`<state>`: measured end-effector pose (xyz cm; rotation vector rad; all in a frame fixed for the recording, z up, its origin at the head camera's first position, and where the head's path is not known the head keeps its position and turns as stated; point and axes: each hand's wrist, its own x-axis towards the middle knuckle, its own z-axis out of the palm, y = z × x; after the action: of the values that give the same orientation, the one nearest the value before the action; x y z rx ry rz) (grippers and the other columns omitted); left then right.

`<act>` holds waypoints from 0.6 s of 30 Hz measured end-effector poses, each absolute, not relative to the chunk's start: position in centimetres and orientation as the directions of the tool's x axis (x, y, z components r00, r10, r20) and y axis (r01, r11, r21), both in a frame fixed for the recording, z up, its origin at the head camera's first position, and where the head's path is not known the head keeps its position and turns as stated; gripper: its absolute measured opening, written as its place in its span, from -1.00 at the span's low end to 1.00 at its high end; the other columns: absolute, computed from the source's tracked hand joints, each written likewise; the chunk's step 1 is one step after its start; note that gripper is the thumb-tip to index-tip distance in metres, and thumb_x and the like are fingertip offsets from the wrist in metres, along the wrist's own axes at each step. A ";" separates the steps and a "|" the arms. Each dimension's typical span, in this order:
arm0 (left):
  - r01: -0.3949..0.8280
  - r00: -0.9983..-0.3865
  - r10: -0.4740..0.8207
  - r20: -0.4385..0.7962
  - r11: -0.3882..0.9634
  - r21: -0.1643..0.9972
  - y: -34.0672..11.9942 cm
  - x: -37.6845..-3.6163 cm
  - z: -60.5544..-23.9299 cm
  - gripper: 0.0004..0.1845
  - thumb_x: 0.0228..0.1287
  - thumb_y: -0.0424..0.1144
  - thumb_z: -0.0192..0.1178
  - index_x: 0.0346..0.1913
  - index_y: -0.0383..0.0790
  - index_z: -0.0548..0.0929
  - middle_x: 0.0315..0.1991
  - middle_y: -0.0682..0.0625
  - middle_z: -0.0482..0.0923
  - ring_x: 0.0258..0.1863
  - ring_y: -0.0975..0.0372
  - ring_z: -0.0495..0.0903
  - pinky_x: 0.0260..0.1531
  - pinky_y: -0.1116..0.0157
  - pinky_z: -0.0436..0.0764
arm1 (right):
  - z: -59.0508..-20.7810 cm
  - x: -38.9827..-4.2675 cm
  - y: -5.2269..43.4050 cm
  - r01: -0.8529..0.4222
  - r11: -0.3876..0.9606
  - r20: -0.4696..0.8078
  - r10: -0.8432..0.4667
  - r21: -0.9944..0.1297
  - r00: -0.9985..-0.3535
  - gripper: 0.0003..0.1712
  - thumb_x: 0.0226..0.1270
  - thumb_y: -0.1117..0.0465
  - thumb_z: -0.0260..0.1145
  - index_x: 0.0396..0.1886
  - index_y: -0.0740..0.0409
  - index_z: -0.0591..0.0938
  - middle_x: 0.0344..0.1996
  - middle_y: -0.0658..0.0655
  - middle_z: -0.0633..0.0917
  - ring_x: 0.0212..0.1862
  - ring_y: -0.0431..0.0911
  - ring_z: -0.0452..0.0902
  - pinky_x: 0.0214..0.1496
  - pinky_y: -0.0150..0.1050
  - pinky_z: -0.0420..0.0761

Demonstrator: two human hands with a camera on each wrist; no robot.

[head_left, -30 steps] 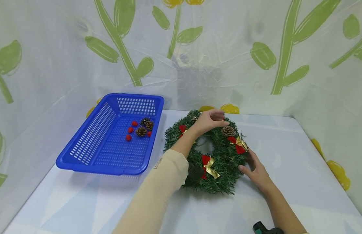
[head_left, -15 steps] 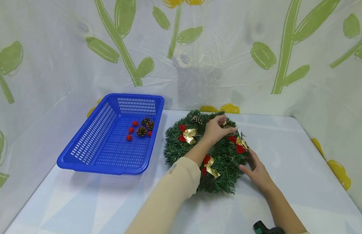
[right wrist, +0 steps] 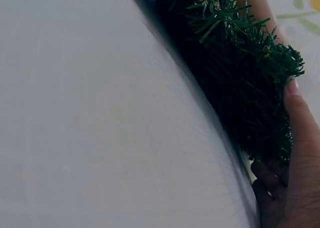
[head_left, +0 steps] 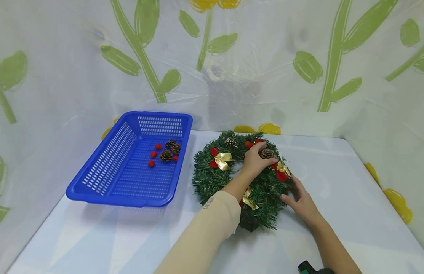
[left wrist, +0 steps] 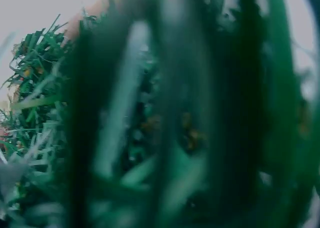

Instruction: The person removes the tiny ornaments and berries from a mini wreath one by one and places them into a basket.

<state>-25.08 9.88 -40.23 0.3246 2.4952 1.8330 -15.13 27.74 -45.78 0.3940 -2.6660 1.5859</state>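
- The left hand [head_left: 254, 161] curls its fingers round a pine cone [head_left: 266, 153] on the wreath [head_left: 212, 179], which lies on the table [head_left: 335, 182] beside the blue basket [head_left: 95, 179].
- The right hand [head_left: 301, 201] rests fairly flat against the wreath's rim, seemingly gripping nothing.
- A hard tug could lift the wreath or tear needles.

Wreath [left wrist: 165, 123] needles blurred, wrist-close

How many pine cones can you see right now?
5. Three lie in the blue basket. Two sit on the wreath: one at the back, one by the left hand. Others may be hidden.
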 end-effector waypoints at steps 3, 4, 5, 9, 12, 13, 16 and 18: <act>0.175 -0.975 0.189 0.121 0.305 0.936 9.7 -25.2 -40.4 -0.32 0.10 -0.20 0.39 0.32 -0.08 0.41 0.25 0.05 0.44 0.26 0.21 0.39 0.19 0.21 0.44 | -45.9 -15.3 27.7 -0.205 0.457 0.122 -0.204 -0.866 -0.971 -0.08 0.34 0.30 0.20 0.49 0.31 -0.16 0.35 0.57 0.10 0.33 0.47 0.05 0.06 -0.80 0.09; 0.180 -0.973 0.194 0.122 0.317 0.931 9.7 -25.2 -40.5 -0.34 0.11 -0.20 0.38 0.31 -0.07 0.42 0.25 0.05 0.45 0.25 0.20 0.40 0.19 0.21 0.45 | -45.9 -15.3 27.7 -0.197 0.461 0.113 -0.202 -0.865 -0.973 -0.08 0.35 0.29 0.20 0.49 0.30 -0.16 0.35 0.57 0.09 0.33 0.47 0.04 0.06 -0.81 0.08; 0.181 -0.973 0.198 0.120 0.328 0.927 9.7 -25.2 -40.5 -0.35 0.11 -0.20 0.38 0.31 -0.05 0.44 0.25 0.05 0.45 0.25 0.19 0.40 0.18 0.20 0.45 | -45.8 -15.3 27.6 -0.190 0.462 0.106 -0.201 -0.867 -0.974 -0.07 0.35 0.28 0.20 0.49 0.30 -0.17 0.36 0.57 0.08 0.34 0.46 0.03 0.06 -0.81 0.07; 0.166 -0.975 0.199 0.098 0.358 0.919 9.7 -25.3 -40.6 -0.40 0.12 -0.17 0.37 0.28 0.05 0.49 0.25 0.05 0.46 0.24 0.15 0.41 0.14 0.18 0.48 | -45.7 -15.2 27.6 -0.171 0.469 0.088 -0.194 -0.867 -0.977 -0.07 0.36 0.25 0.20 0.49 0.31 -0.18 0.36 0.57 0.06 0.35 0.46 -0.01 0.06 -0.82 0.04; 0.154 -0.978 0.192 0.088 0.362 0.920 9.7 -25.4 -40.7 -0.41 0.12 -0.16 0.37 0.26 0.09 0.50 0.24 0.06 0.47 0.24 0.16 0.42 0.13 0.19 0.49 | -45.6 -15.1 27.6 -0.163 0.471 0.081 -0.189 -0.867 -0.979 -0.06 0.36 0.25 0.20 0.49 0.32 -0.18 0.36 0.57 0.06 0.35 0.46 -0.01 0.06 -0.83 0.04; 0.153 -0.978 0.187 0.089 0.361 0.920 9.7 -25.4 -40.7 -0.41 0.11 -0.16 0.37 0.25 0.09 0.51 0.23 0.06 0.47 0.23 0.16 0.42 0.13 0.20 0.50 | -45.6 -15.1 27.6 -0.159 0.472 0.077 -0.189 -0.867 -0.979 -0.06 0.36 0.25 0.20 0.49 0.31 -0.18 0.36 0.57 0.06 0.35 0.46 -0.01 0.06 -0.83 0.04; 0.164 -0.979 0.176 0.105 0.364 0.917 9.7 -25.3 -40.6 -0.42 0.09 -0.14 0.38 0.24 0.08 0.53 0.22 0.07 0.48 0.22 0.17 0.43 0.11 0.22 0.51 | -45.6 -15.1 27.6 -0.161 0.471 0.080 -0.189 -0.867 -0.979 -0.06 0.35 0.25 0.20 0.49 0.30 -0.17 0.36 0.57 0.07 0.35 0.46 0.00 0.06 -0.83 0.04; 0.175 -0.979 0.167 0.120 0.364 0.915 9.6 -25.3 -40.5 -0.42 0.08 -0.13 0.38 0.23 0.07 0.54 0.22 0.07 0.49 0.22 0.18 0.44 0.10 0.24 0.51 | -45.6 -15.2 27.6 -0.173 0.463 0.092 -0.193 -0.869 -0.977 -0.07 0.35 0.27 0.21 0.49 0.30 -0.16 0.36 0.57 0.09 0.35 0.46 0.01 0.06 -0.83 0.04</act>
<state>-25.28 9.63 -40.47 0.3252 2.6006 1.7449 -15.15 27.57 -45.59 0.3382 -2.7040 1.6020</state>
